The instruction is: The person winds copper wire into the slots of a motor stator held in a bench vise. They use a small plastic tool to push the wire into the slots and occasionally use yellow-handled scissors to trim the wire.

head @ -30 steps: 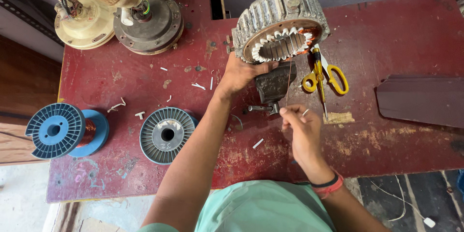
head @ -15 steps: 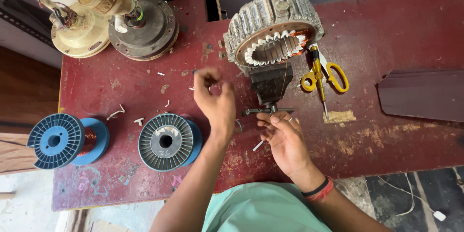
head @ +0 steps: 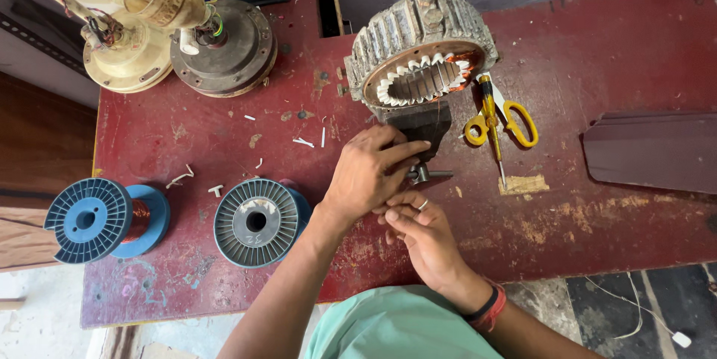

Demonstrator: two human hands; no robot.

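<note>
**Stator part-wound, hands meeting at the vise**

The motor stator [head: 422, 56] stands clamped in a small vise [head: 422, 131] on the red desk [head: 224, 142]. White slot liners fill its inner ring; copper winding shows only at the right side, so most slots look unwound. The left hand [head: 370, 172] curls over the vise handle, while the right hand [head: 418, 232] lies just below, fingers loosely bent; whether either pinches wire, I cannot tell.

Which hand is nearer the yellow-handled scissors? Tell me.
Right. The right hand lies below-left of the yellow-handled scissors, near the table's front edge; the left hand sits farther left, over the small vise.
</note>
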